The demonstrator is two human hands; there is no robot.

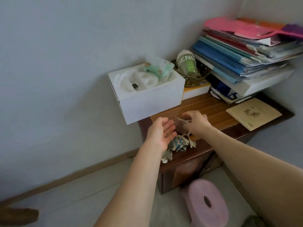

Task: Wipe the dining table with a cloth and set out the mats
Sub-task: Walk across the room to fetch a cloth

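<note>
- Judging by what lies around your hands, you are at the very start: no dining table shows anywhere, nothing is wiped and no mats are set out; you stand at a wooden cabinet [213, 104] against the wall, apparently fetching what the job needs.
- Beyond and to the right of your right hand rises a pile of folders [242, 54]; beyond your left hand sits a white box [147, 99] with a tissue pack [158, 68] in it.
- Below both forearms, on the floor, stands a pink stool [206, 203].
- Just under your left hand [161, 133] a crumpled patterned cloth [178, 145] hangs over the cabinet's front edge, not gripped.
- Your left hand is spread wide, palm up and turned inward, holding nothing.
- Your right hand [195, 122] is palm down, fingers pinched on something thin and see-through between the two hands; whether that is a mat or a wrapper, you cannot tell from here.
</note>
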